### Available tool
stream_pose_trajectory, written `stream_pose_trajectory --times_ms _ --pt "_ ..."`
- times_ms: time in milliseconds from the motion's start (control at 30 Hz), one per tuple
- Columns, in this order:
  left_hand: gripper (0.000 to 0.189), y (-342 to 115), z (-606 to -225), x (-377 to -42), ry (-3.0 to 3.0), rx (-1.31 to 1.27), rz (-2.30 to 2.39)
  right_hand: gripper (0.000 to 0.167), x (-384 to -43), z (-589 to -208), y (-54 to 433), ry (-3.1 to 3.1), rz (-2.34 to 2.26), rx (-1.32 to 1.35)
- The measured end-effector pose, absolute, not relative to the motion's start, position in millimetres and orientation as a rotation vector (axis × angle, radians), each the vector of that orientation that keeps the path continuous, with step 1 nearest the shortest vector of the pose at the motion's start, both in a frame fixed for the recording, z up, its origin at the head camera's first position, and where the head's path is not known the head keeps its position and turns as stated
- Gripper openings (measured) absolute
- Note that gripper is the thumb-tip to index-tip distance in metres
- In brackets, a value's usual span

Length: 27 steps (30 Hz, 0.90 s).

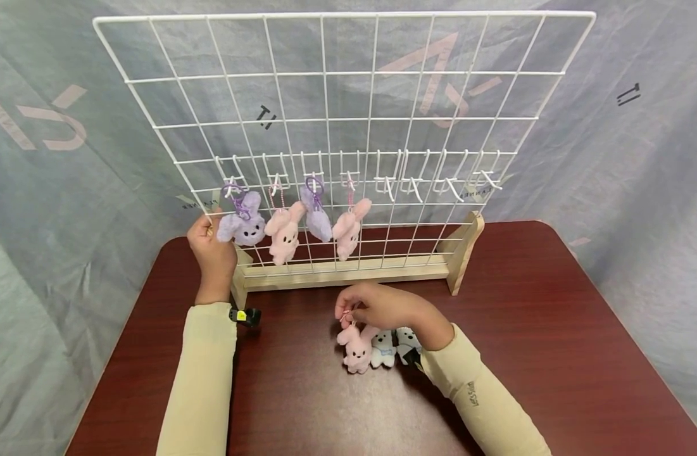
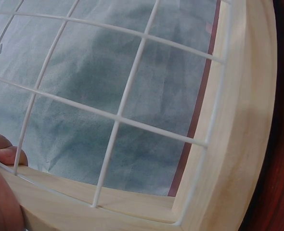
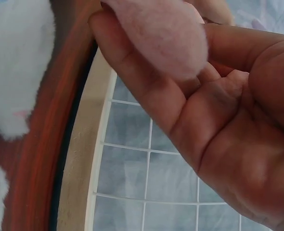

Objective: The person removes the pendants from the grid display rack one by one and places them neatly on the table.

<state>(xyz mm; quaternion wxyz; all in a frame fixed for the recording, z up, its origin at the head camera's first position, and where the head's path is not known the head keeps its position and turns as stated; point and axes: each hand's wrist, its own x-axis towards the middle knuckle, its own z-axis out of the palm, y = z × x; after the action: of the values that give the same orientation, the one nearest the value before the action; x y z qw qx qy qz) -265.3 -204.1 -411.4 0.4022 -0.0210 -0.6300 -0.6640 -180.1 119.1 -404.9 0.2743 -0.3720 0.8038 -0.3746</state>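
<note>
Apparently for bracing, a person's left hand (image 1: 214,253) is curling its fingers round the lower left edge of a white wire grid (image 1: 321,15), where a pale wooden stand (image 1: 348,275) is supporting the mesh. Just right of those fingers, a purple plush (image 1: 249,232) is dangling from a hook; farther right, a pink bunny plush (image 1: 283,239), a second purple plush (image 1: 318,220) and a second pink bunny plush (image 1: 345,235) are hanging likewise, their cords presumably keeping each toy separate. Nearer the viewer, the right hand (image 1: 385,306) is pinching a pink cord (image 1: 345,316) between nearly closed fingers, probably leaving the soft body uncrushed: a third pink bunny (image 1: 357,356) is showing just below the fingertips, its contact with the tabletop (image 1: 302,392) remaining unclear. Right of it, below the right hand, two white plush toys (image 1: 383,354) are resting side by side. Beyond and right of these fingers, more hooks (image 1: 389,187) are jutting forward, apparently spaced against crowding.
</note>
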Motion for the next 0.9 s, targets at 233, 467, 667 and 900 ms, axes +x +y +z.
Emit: stream_pose_trajectory --times_ms 233,467,667,900 --pt "0.046 -205 -412 -267 -1.617 -0.051 -1.638 0.019 -179 -408 117 2.153 -1.01 -0.978" --pt "0.044 -204 -414 -265 -1.603 -0.04 -1.66 0.024 -179 -411 115 2.206 -0.954 -0.982" --pt "0.048 -202 -411 -265 -1.593 -0.039 -1.671 0.025 -181 -414 114 2.237 -0.938 -0.958" --pt "0.044 -203 -410 -266 -1.603 -0.051 -1.668 0.02 -182 -416 114 2.239 -0.932 -0.954"
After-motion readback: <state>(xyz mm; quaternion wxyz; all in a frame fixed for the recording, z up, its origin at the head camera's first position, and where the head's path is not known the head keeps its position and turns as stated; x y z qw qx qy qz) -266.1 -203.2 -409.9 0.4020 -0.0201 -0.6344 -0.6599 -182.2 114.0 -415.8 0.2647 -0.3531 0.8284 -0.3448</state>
